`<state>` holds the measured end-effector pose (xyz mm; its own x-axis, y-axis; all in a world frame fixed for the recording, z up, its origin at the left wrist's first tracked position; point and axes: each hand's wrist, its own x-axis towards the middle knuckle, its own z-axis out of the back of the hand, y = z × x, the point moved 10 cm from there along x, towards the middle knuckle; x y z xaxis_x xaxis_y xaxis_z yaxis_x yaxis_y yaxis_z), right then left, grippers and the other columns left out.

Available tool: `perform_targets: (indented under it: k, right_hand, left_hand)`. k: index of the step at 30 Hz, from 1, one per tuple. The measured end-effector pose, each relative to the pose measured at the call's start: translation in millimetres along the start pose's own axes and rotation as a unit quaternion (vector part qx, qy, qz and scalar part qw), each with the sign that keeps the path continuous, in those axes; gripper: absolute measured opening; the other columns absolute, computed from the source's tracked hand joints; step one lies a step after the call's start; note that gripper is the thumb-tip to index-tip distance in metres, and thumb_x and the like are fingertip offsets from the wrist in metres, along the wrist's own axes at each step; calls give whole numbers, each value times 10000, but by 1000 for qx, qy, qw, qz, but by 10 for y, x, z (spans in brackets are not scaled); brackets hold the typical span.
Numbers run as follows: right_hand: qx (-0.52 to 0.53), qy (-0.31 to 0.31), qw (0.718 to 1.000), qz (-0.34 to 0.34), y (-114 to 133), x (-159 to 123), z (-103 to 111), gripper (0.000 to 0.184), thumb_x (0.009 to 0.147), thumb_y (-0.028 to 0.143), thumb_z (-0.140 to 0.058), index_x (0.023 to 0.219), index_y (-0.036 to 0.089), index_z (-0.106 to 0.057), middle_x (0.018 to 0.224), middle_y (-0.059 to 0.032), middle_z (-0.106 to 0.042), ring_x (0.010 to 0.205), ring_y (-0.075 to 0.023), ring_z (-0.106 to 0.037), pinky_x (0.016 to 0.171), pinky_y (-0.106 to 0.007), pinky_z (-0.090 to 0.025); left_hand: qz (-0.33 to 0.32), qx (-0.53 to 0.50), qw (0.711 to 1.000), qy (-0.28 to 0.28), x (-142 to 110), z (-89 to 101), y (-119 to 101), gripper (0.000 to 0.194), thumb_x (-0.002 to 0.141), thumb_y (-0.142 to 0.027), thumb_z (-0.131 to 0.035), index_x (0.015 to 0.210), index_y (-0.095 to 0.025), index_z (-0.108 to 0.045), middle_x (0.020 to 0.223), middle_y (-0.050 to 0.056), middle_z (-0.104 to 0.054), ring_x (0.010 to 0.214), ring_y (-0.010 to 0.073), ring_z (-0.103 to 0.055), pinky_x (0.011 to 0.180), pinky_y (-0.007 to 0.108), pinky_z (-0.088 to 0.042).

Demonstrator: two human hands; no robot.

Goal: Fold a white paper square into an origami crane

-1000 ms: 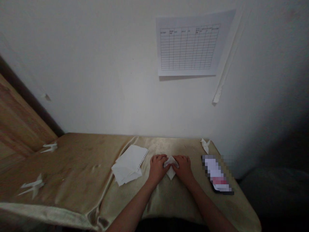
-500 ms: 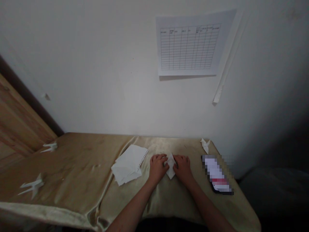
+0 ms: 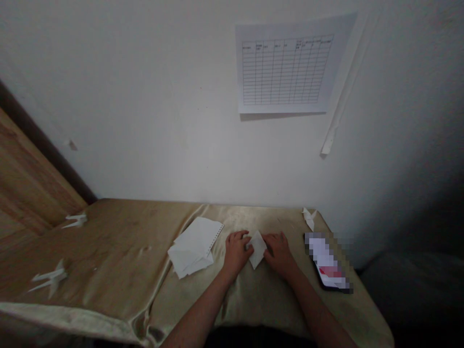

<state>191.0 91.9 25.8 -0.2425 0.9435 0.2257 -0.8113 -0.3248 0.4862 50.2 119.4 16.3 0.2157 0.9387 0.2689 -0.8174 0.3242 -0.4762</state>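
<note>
A small diamond-shaped piece of folded white paper (image 3: 257,251) lies on the cloth in front of me, one point away from me and one toward me. My left hand (image 3: 237,249) grips its left edge, thumb and curled fingers closed on the side. On the opposite side, my right hand (image 3: 278,251) has its thumb and index finger at the right corner. The front of the paper shows between both hands, while its side edges are partly hidden by the fingertips.
Loose white sheets (image 3: 197,244) are piled to the left. Folded paper birds lie at far left, one (image 3: 50,279) nearer and one (image 3: 76,220) farther. Another paper figure (image 3: 309,219) and a phone (image 3: 328,263) are on the right. A printed table sheet (image 3: 286,67) hangs on the wall.
My right hand has shifted slightly right, away from the left one. More of the folded paper's face shows now, flatter and wider between the hands.
</note>
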Motion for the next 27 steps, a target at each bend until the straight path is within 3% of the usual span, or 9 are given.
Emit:
perform_targets:
  k: [5,14,21,27]
  right_hand:
    - [21,13,1000,5,-40,-5,25,572,797,199,-512,1363,262,-564,1322,-71,-644,1308,-260,-487,1210,-570,-80]
    - [20,-4,1000,-9,-87,18,-17,438,876,266,-538,1310,254,-597,1265,-85,-673,1260,-264,-522,1196,-579,-112]
    - [7,-10,1000,-12,-95,38,-55,389,856,272,-593,1244,255,-627,1230,-66,-688,1230,-257,-540,1181,-546,-157]
    - [26,-11,999,-26,-149,57,-102,362,835,270,-626,1196,263,-646,1197,-55,-695,1230,-270,-531,1174,-561,-133]
  left_hand:
    - [7,8,1000,7,5,-1,11,267,804,-204,-660,1032,-283,-775,1309,30,-664,1228,288,-526,1119,501,-331]
    - [-7,10,1000,8,11,-10,14,234,826,-210,-655,1013,-282,-776,1297,24,-670,1213,283,-539,1105,501,-342]
    - [-26,10,999,24,0,13,-17,231,830,-257,-685,1046,-278,-764,1322,35,-651,1223,291,-530,1104,508,-344]
    - [-64,16,996,55,-48,-9,-66,471,789,-404,-752,1235,-277,-669,1408,52,-584,1290,317,-468,1145,521,-293]
